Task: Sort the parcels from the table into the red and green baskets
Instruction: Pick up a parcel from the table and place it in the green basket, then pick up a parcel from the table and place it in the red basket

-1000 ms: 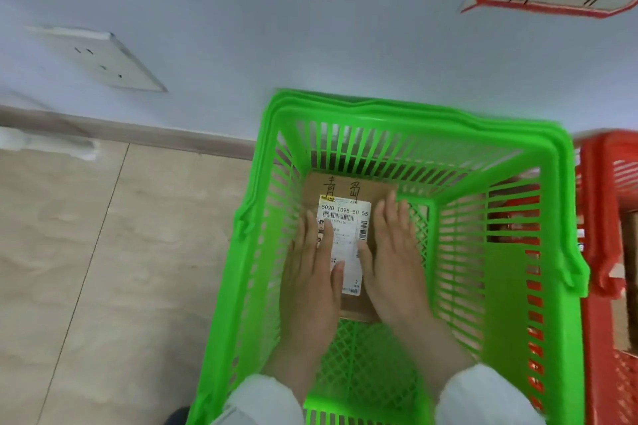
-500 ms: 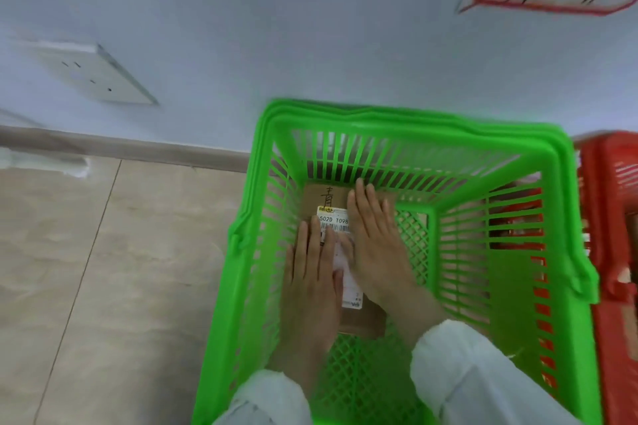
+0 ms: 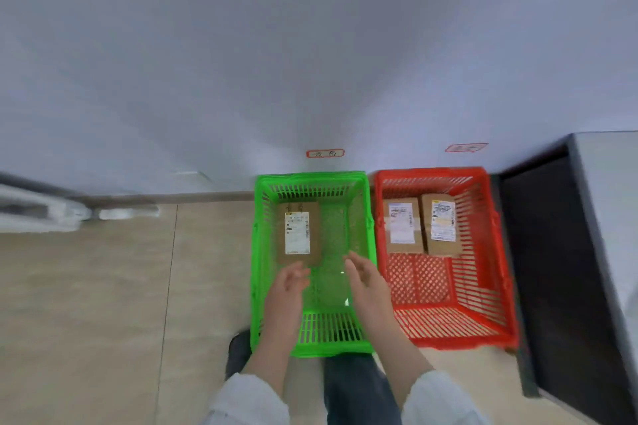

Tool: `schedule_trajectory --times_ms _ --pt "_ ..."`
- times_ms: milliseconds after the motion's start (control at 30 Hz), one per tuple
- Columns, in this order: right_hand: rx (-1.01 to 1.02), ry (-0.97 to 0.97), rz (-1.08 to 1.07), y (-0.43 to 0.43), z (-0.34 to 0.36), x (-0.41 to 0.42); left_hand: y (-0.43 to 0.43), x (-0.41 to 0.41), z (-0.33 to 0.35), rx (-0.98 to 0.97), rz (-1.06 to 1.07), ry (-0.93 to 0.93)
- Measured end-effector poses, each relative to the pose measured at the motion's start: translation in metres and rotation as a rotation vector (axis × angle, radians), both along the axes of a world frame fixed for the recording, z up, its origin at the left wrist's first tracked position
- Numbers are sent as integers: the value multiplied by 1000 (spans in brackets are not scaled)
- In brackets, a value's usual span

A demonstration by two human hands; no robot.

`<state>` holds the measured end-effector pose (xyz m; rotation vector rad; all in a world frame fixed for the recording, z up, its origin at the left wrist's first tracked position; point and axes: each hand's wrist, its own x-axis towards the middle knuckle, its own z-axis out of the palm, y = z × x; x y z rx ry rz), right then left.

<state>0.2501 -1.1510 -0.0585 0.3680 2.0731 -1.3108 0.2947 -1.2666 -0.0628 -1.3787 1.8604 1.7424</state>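
A green basket (image 3: 368, 217) stands on the floor by the wall, with one brown parcel (image 3: 297, 232) bearing a white label lying flat in its far left corner. To its right stands a red basket (image 3: 490, 252) holding two brown labelled parcels (image 3: 402, 229) (image 3: 442, 224) side by side at the far end. My left hand (image 3: 286, 290) and my right hand (image 3: 367, 283) hover over the near half of the green basket, both empty with fingers apart, clear of the parcel.
A dark table or cabinet (image 3: 566, 252) with a grey top edges the red basket on the right. Red-framed labels (image 3: 325, 153) (image 3: 466, 148) hang on the wall above each basket. Tiled floor (image 3: 103, 286) spreads to the left. My legs are below.
Both hands let go of the parcel and drew back toward me; the parcel stays in the green basket. The view has pulled back and up, so the red basket and table now show.
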Motion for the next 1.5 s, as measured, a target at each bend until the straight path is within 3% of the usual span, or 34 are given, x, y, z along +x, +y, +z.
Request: schedule_trajectory --times_ms 233,467,700,867,1100,1500 --pt "-74 -53 -299 62 134 42 60 17 139 78 -85 67" --pt "-145 45 -632 126 199 85 131 31 205 174 -237 135" --pt "-216 178 -915 245 262 129 257 40 259 243 -477 204" --pt "-274 258 -1101 368 282 153 389 48 281 314 -609 226" --pt "-304 345 -1197 541 306 179 573 75 306 368 -775 270" --pt "-307 359 -1296 736 304 132 775 20 309 326 -883 310"
